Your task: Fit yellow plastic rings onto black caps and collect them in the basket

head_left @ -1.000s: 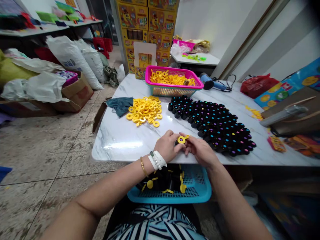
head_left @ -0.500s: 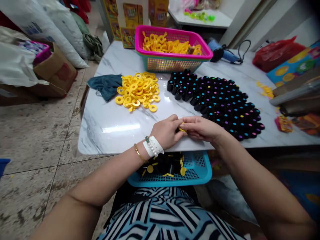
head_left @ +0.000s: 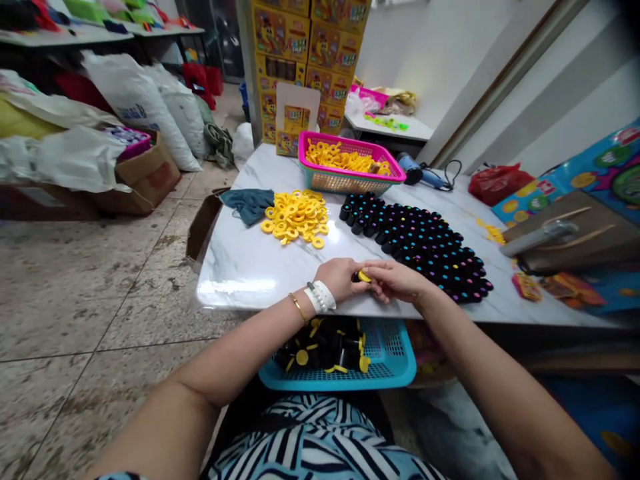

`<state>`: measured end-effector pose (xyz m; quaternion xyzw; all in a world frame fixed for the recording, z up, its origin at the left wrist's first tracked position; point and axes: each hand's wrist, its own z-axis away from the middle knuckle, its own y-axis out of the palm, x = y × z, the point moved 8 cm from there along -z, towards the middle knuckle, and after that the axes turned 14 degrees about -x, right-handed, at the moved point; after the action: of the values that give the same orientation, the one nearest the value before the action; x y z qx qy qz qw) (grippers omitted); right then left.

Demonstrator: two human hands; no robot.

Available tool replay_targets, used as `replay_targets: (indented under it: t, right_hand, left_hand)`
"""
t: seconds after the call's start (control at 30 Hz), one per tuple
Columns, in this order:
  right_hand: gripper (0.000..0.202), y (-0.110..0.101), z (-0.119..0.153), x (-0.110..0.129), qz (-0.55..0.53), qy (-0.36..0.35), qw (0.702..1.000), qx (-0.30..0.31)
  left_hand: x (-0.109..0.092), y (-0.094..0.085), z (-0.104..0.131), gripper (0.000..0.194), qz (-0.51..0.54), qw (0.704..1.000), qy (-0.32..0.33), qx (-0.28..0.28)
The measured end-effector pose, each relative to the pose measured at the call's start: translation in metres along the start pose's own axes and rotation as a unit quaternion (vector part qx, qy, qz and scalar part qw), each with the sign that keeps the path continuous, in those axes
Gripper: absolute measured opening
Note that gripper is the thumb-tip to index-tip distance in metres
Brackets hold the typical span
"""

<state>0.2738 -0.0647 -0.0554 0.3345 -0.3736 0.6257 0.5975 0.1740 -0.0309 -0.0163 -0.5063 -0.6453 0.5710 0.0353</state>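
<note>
Step in hand: judged to be fitting a yellow piece [head_left: 364,276] to a small black part [head_left: 356,277].
Left hand [head_left: 336,279]: fingers clamped around the black part, which is mostly hidden.
Right hand [head_left: 400,280]: thumb and fingers pinched on the yellow piece, touching it from the right.
Workpiece location: between the two hands, over the near edge of the surface [head_left: 260,275]; whether it is fully seated cannot be told.
Yellow ring supply: loose pile [head_left: 297,217] on the surface, ahead and to the left of the hands.
Black part supply: close-packed group [head_left: 425,243], upright, with coloured dots on top, to the right of the pile.
Joined units: black-and-yellow pieces [head_left: 345,357] lying jumbled in the blue basket [head_left: 340,384], below the surface edge.
Next move calls for: a steady left grip, right-hand pressure in line with the part, and a seating check before release.
</note>
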Motion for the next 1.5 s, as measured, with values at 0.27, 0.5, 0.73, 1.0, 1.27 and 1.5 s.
replay_targets:
  t: [0.27,0.5,0.73,1.0,1.27,1.5]
  right_hand:
    - [0.048,0.007,0.036,-0.009,-0.039,-0.081,0.992,-0.085]
    - [0.033,0.029,0.088,-0.044,-0.001,-0.101,0.99,-0.101]
    - [0.028,0.043,0.082,-0.053,0.073,-0.156,0.97,-0.172]
    - [0.026,0.033,0.087,-0.05,0.089,-0.21,0.953,-0.199]
    - [0.028,0.028,0.089,-0.057,0.063,-0.215,0.939,-0.26]
    - [0.041,0.03,0.089,-0.023,0.381,-0.283,0.78,-0.408]
  left_hand:
    - [-0.002,-0.018,0.018,0.021,0.092,0.996,0.02,0.01]
    - [0.037,-0.081,0.046,0.021,0.193,0.961,-0.085,-0.18]
    - [0.048,-0.05,0.039,0.032,0.429,0.866,-0.248,-0.061]
    - [0.055,-0.086,0.057,0.022,0.099,0.966,-0.149,-0.185]
    - [0.008,-0.04,0.049,0.02,0.061,0.991,0.008,-0.116]
    - [-0.008,-0.003,0.015,0.016,0.079,0.985,-0.092,-0.119]
